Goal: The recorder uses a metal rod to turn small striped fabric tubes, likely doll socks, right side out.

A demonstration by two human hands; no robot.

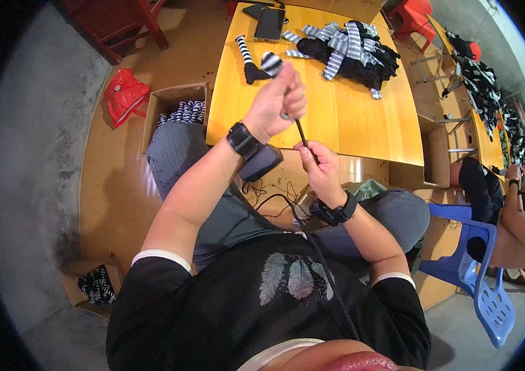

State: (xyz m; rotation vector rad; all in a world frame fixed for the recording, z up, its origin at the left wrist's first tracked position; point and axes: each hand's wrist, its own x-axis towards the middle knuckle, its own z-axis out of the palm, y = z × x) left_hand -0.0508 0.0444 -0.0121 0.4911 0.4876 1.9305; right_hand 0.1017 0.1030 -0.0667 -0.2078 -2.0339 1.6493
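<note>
My left hand is closed in a fist over the near edge of the yellow table. A thin dark rod runs down from it to my right hand, whose thumb and fingers pinch its lower end. Just above my left fist shows a black-and-white striped fabric piece; whether the fist grips it is hidden. Beside it on the table lies a striped fabric tube with a bunched black end. Farther right is a heap of black fabric with grey-and-white striped strips.
Phones lie at the table's far side. A cardboard box of striped rolls stands left of my knee, near a red bag. A blue plastic chair and another person are at right, by tables of striped fabric.
</note>
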